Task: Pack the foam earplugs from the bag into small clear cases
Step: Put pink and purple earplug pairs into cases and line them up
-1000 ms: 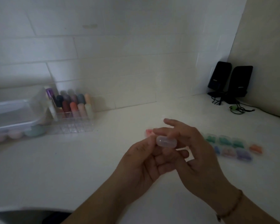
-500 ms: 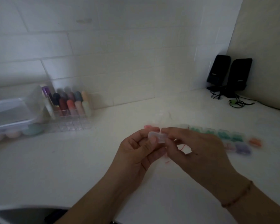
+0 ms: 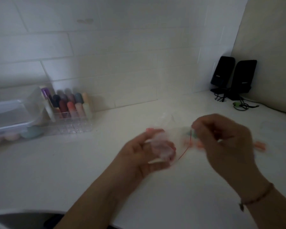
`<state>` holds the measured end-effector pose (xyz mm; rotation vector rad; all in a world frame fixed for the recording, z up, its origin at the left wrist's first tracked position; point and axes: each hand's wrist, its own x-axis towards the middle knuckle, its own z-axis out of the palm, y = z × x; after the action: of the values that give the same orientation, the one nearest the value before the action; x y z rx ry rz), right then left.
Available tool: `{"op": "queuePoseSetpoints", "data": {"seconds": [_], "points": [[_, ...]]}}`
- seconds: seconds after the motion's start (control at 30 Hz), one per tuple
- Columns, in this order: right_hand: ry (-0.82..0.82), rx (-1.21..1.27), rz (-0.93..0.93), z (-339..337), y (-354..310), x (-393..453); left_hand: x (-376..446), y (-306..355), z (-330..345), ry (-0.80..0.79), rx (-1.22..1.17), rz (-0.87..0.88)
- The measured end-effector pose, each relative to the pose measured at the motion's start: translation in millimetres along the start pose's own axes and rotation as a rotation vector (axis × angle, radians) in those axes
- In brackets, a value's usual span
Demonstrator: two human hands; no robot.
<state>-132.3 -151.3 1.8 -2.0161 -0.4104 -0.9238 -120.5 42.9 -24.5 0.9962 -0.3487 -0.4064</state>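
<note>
A case (image 3: 162,147), clear and blurred, sits in the left hand (image 3: 144,156), fingers curled round it, over the counter (image 3: 73,162) near its middle. The right hand (image 3: 224,142) is a smear; what it grips I cannot tell. The speakers (image 3: 234,76) in the far right corner carry labels too small to read.

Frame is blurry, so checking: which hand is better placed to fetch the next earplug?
Probably the right hand: it hovers beside the bag, while the left hand is occupied holding the clear case.
</note>
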Motion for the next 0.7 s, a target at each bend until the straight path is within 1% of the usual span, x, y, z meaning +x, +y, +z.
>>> {"op": "queuePoseSetpoints", "data": {"seconds": [0.03, 0.07, 0.1, 0.17, 0.2, 0.23, 0.27, 0.37, 0.5, 0.6, 0.7], "points": [[0.028, 0.003, 0.067, -5.6, 3.1, 2.5, 4.8, 5.7, -2.1, 0.092, -0.057, 0.014], [-0.017, -0.054, 0.111, -9.1, 7.4, 4.6, 10.5, 11.5, -5.2, 0.168, -0.094, 0.028], [-0.127, -0.178, 0.142, -10.7, 11.7, 5.4, 16.6, 17.2, -8.4, 0.221, -0.118, 0.038], [-0.420, -0.414, 0.139, -7.1, 15.5, 2.1, 30.5, 28.1, -12.8, 0.279, -0.147, 0.048], [-0.524, -0.472, 0.139, -3.6, 14.6, -0.2, 37.6, 32.2, -14.3, 0.298, -0.153, 0.048], [-0.581, -0.484, 0.153, -1.0, 13.9, -2.6, 45.1, 35.1, -14.2, 0.317, -0.148, 0.044], [-0.581, -0.480, 0.177, 1.5, 13.9, -4.6, 52.9, 36.7, -14.2, 0.334, -0.137, 0.038], [-0.460, -0.460, 0.230, 9.9, 13.3, -9.9, 69.0, 31.8, -12.7, 0.339, -0.115, 0.037], [-0.483, -0.542, 0.208, 28.7, 15.9, -18.3, 72.5, 22.1, -9.1, 0.302, -0.140, -0.004], [-0.480, -0.501, 0.229, 28.7, 17.2, -14.8, 64.6, 18.9, -11.1, 0.253, -0.131, -0.012], [-0.429, -0.412, 0.284, 15.7, 15.7, -7.9, 57.0, 18.1, -9.3, 0.202, -0.133, -0.032]]}}
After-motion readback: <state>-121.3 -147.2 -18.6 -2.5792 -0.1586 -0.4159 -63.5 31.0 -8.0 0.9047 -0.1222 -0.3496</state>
